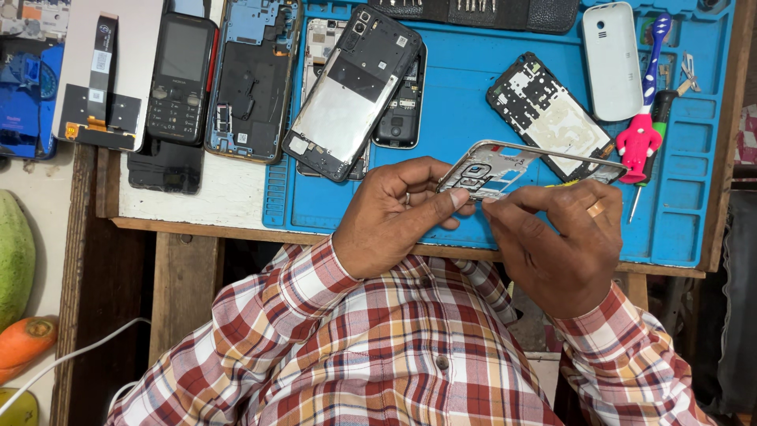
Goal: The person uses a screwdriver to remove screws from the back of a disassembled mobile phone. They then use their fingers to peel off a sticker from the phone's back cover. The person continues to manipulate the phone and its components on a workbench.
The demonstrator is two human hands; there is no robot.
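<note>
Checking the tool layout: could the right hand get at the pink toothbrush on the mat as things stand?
Probably yes: the pink toothbrush lies uncovered just beyond the right hand, though that hand is busy on the phone frame.

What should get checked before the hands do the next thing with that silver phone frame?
1. Left hand grips the phone frame: ok.
2. Right hand pinches the frame's lower edge: ok.
3. Frame is lifted above the blue mat: ok.
4. Small yellow piece at the right fingertips, what it is: cannot tell.
5. Pink-handled screwdriver lies close to the right hand: ok.
6. Other phone parts lie apart from the frame: ok.
</note>
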